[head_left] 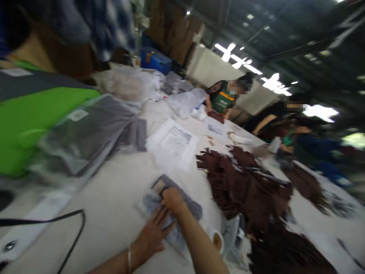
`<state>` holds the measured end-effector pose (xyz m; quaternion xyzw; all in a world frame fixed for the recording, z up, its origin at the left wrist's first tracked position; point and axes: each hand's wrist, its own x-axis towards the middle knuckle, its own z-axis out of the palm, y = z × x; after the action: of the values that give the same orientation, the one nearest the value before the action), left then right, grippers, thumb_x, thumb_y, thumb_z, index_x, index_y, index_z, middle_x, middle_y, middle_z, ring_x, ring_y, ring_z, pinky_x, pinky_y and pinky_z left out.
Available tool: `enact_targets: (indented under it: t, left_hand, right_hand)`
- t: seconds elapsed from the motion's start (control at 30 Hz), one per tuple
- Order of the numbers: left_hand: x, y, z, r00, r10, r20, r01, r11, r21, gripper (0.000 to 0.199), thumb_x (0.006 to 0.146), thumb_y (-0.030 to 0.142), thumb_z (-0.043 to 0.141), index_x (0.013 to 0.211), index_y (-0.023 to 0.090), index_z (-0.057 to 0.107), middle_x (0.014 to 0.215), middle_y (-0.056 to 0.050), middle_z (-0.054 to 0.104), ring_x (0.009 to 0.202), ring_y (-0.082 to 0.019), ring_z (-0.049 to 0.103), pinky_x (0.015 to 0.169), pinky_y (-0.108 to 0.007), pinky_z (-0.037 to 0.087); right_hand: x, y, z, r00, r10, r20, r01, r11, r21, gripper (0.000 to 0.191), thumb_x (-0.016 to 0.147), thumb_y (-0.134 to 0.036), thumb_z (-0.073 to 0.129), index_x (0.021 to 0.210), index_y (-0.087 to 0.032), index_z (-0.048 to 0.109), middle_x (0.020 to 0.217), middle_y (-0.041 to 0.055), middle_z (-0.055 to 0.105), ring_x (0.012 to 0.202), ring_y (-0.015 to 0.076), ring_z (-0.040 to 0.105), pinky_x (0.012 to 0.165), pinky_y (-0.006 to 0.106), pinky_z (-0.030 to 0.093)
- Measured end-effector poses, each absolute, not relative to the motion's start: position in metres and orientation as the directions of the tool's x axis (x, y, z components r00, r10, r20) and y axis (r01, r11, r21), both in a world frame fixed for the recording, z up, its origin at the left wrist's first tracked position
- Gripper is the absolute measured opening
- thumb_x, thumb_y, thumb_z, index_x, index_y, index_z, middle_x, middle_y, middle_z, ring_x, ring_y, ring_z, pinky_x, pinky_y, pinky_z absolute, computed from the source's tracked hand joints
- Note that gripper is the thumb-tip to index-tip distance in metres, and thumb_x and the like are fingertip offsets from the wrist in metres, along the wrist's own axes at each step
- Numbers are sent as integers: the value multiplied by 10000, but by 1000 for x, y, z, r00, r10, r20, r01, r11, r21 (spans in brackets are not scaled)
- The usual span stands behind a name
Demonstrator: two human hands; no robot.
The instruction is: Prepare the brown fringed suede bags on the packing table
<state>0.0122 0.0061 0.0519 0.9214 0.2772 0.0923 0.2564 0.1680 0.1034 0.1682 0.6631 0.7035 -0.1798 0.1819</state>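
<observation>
A folded grey garment in a clear plastic bag lies tilted on the white table in front of me, with a pale label near its far end. My left hand, with a light bracelet at the wrist, lies on the bag's near left side, fingers stretched and apart. Just beyond it, my right hand rests on the upper part of the package next to the label. Its fingers are curled and closed; what they pinch is hidden and blurred.
Dark brown fringed cloth is heaped at right, near a tape roll. Printed sheets in plastic lie ahead. Bagged grey garments and a green piece fill the left. A black cable bends nearby. A co-worker stands across the table.
</observation>
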Motion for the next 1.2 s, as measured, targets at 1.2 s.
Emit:
enact_targets:
  t: [1.2]
  left_hand:
    - [15,81,82,711,671,210,602,-736,310,704,909,402,641,1500,263,285,1576,-110,292,1464,-317,226,1182,-577,198]
  right_hand:
    - [237,-13,48,246,928,280,965,-209,-156,682,981,-585,253,1380,-83,483,1404,210,533,1347,364,417,1099,573,286]
